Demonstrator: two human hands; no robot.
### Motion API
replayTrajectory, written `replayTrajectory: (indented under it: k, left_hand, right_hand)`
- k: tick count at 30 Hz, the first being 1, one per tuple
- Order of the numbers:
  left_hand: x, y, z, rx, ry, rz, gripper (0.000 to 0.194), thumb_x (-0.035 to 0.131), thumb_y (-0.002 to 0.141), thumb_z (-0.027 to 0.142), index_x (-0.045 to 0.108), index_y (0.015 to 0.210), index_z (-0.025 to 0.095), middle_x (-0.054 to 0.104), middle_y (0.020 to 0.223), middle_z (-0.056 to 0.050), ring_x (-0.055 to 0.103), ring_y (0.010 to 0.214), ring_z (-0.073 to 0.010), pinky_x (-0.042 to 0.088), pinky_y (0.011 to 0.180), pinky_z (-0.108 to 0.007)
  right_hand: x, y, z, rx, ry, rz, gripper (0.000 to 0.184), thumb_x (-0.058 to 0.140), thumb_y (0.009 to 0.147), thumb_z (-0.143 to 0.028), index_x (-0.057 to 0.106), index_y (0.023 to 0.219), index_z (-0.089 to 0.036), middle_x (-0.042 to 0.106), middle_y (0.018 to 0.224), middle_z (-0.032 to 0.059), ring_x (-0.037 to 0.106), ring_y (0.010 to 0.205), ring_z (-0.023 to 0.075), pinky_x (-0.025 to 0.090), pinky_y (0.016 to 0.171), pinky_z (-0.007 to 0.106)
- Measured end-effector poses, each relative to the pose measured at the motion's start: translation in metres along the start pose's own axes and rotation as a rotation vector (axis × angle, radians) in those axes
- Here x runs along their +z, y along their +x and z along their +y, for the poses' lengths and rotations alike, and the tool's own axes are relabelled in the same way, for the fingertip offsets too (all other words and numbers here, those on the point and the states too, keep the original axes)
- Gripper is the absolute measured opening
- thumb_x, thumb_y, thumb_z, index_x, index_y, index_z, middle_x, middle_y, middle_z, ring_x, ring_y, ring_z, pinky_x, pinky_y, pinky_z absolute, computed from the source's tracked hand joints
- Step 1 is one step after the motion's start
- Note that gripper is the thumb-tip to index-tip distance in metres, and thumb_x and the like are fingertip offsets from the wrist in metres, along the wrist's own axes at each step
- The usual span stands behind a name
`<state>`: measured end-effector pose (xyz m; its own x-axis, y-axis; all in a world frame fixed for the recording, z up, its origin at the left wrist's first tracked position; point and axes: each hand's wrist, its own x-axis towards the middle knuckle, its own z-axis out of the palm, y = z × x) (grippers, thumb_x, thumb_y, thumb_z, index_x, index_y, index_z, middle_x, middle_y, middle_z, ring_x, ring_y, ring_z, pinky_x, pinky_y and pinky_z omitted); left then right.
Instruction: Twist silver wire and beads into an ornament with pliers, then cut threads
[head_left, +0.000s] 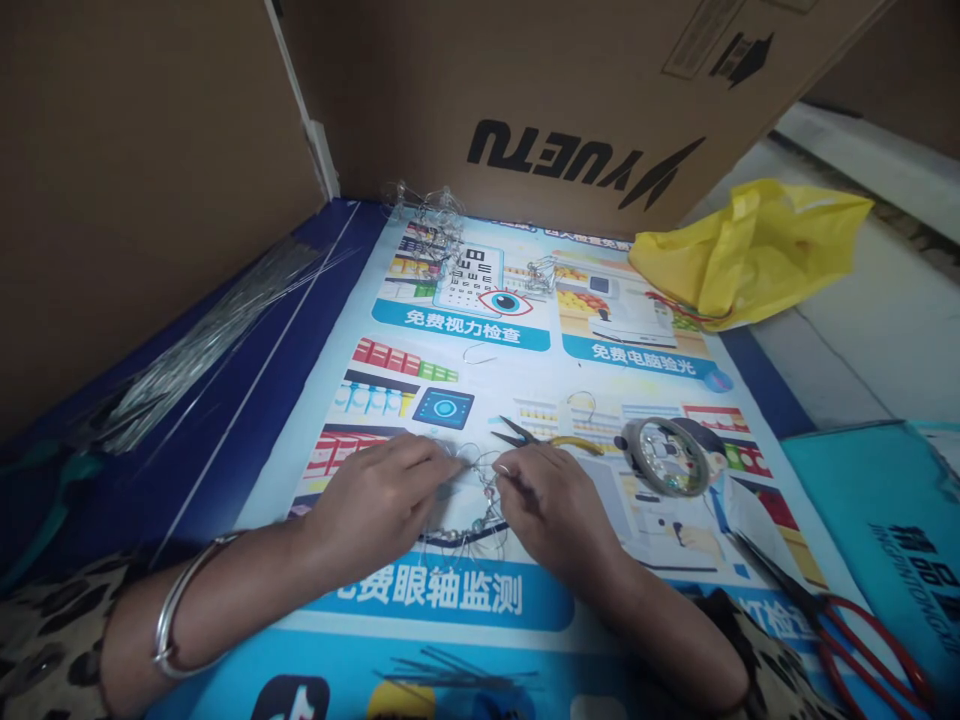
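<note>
The fingers of the left hand [375, 505] and right hand [555, 510] are nearly closed, pinching fine wire at the far side of the beaded wire piece [480, 526], which is between the hands over a printed sheet [517, 385]. Just beyond this piece, pliers [517, 434] point left, partly hidden by the right hand. To its right are a round bead container [673, 457] and, farther right and nearer the wearer, red-handled scissors [825, 605]. Tangled wires [441, 225] lie well beyond it, straight wires [187, 355] to its left, and dark strips [454, 672] on its near side.
</note>
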<state>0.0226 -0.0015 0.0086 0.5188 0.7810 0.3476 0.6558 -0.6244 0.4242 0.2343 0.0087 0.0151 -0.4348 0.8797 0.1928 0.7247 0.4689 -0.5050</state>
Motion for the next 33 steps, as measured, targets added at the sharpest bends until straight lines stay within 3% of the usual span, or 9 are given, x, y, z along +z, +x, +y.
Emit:
replayTrajectory:
  k: [11, 25, 33]
  left_hand:
    - [0.0012, -0.0050, 0.0007, -0.006, 0.008, 0.028, 0.028, 0.047, 0.085, 0.013, 0.062, 0.109, 0.018, 0.066, 0.097, -0.006, 0.062, 0.088, -0.0191, 0.054, 0.074, -0.033]
    - [0.0020, -0.0037, -0.0007, -0.064, -0.066, -0.002, 0.028, 0.046, 0.086, 0.015, 0.063, 0.108, 0.019, 0.064, 0.090, -0.006, 0.060, 0.082, -0.0170, 0.053, 0.070, -0.030]
    - [0.0029, -0.0029, -0.0020, -0.083, -0.089, 0.000, 0.025, 0.047, 0.087, 0.018, 0.063, 0.107, 0.019, 0.065, 0.090, -0.006, 0.061, 0.083, -0.0173, 0.052, 0.072, -0.030]
  right_hand:
    - [-0.0014, 0.0020, 0.0001, 0.023, 0.072, -0.030, 0.011, 0.047, 0.083, -0.014, 0.057, 0.081, -0.019, 0.063, 0.076, 0.0020, 0.054, 0.072, 0.0168, 0.034, 0.066, 0.029]
    - [-0.0032, 0.0032, 0.0059, 0.009, 0.129, -0.088, 0.015, 0.059, 0.080, -0.022, 0.061, 0.094, -0.019, 0.064, 0.078, 0.0019, 0.056, 0.076, 0.0171, 0.037, 0.071, 0.031]
    - [-0.0061, 0.0055, 0.0091, -0.052, 0.146, -0.089, 0.019, 0.050, 0.087, -0.024, 0.062, 0.099, -0.018, 0.066, 0.082, 0.0040, 0.059, 0.079, 0.0170, 0.040, 0.073, 0.031]
